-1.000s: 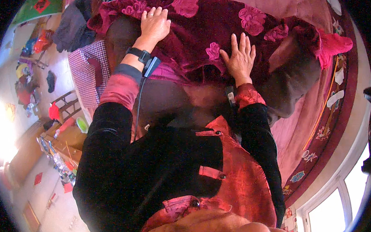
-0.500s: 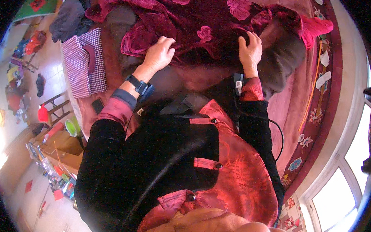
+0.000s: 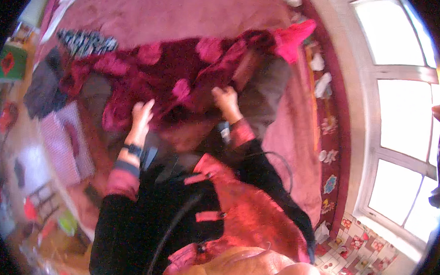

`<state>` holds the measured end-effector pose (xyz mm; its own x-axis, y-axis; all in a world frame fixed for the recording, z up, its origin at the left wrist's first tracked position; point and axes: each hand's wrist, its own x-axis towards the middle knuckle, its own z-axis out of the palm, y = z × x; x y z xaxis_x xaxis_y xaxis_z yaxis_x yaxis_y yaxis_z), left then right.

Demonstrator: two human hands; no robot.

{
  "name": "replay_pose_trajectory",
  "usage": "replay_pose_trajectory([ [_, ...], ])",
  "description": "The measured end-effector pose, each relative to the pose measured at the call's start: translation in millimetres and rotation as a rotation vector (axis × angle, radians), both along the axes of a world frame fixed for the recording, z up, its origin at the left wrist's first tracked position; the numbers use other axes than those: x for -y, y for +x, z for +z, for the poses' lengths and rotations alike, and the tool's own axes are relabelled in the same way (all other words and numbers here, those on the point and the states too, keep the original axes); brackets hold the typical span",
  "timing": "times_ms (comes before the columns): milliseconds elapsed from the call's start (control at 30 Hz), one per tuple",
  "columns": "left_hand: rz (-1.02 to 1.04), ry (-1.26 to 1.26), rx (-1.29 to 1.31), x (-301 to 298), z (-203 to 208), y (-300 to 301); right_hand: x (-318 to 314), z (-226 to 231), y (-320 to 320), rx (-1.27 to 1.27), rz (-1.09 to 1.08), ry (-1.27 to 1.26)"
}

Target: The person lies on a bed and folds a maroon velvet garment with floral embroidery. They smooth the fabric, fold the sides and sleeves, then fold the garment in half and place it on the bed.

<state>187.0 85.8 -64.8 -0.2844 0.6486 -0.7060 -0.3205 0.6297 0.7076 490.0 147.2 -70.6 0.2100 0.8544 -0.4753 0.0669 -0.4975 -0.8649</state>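
A dark magenta velvet garment [image 3: 153,79] with pink flower patterns lies spread across my dark-trousered legs. At its near left part is my left hand [image 3: 142,117], fingers stretched out and a little apart, with a dark watch on the wrist. My right hand [image 3: 227,102] is at the near right part of the cloth, its fingers bent and closed on the velvet edge. Both hands are somewhat blurred. Bright pink cloth [image 3: 296,39] sticks out at the garment's far right end.
I sit on a bed with a pink cover [image 3: 187,11]. To the left lie a folded checked cloth [image 3: 65,139], a dark grey garment [image 3: 46,88] and a black-and-white patterned cloth [image 3: 88,42]. Windows [image 3: 405,112] line the right wall; a small chair [image 3: 42,203] stands on the left floor.
My view has turned, so the bed's far part and more windows show. My left hand's fingers have straightened from a curl. The garment still lies over my legs.
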Motion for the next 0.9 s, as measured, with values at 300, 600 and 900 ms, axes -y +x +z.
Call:
replay_pose_trajectory([
  [300, -0.06, -0.119, 0.147, -9, 3, 1, -3, 25, 3, -0.377, 0.049, -0.333],
  [600, -0.153, -0.011, 0.154, -9, 15, 3, -7, 25, -12, -0.449, -0.179, -0.319],
  [900, -0.309, 0.223, 0.044, -69, 95, -36, -68, 52, 13, 0.281, 0.616, 0.56],
])
